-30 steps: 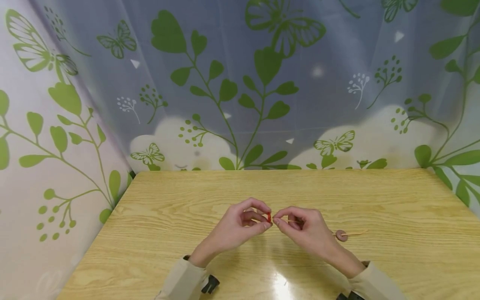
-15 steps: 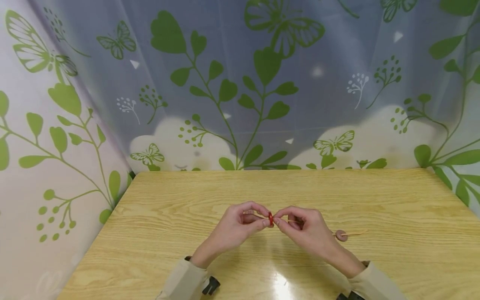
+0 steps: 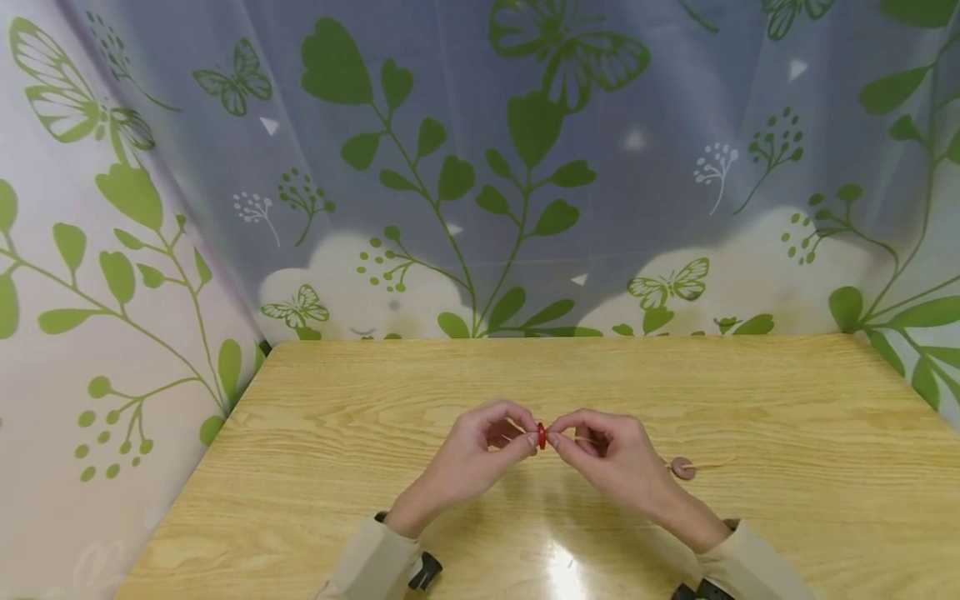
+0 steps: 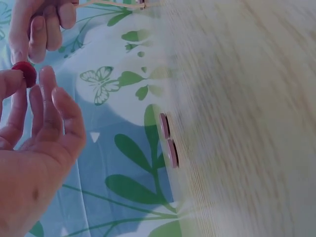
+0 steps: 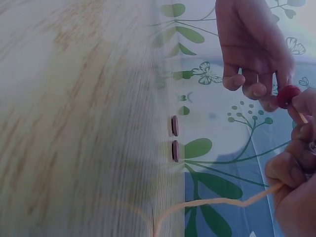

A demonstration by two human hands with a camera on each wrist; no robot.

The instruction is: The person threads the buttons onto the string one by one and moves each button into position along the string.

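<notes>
A small round red button (image 3: 542, 436) stands on edge between the fingertips of both hands. My left hand (image 3: 480, 454) pinches it between thumb and forefinger, its other fingers loosely curled in the left wrist view. My right hand (image 3: 615, 454) meets the button from the other side, thumb and forefinger tips right at its face. A thin pale-orange cord (image 5: 222, 201) runs through the curled fingers of the right hand and trails down to the table. At its trailing end, a brown button (image 3: 682, 468) is threaded on the cord. The button's holes are hidden by the fingertips.
Two pinkish-brown buttons (image 5: 175, 126) lie flat on the wooden table (image 3: 337, 392) in the wrist views. Behind the table hangs a blue and white curtain (image 3: 480, 192) printed with leaves and butterflies; another stretch of it stands at the left.
My left hand has shifted slightly right, bringing the red button against the right fingertips. The button has turned a little and shows more clearly; the right hand has barely moved.
</notes>
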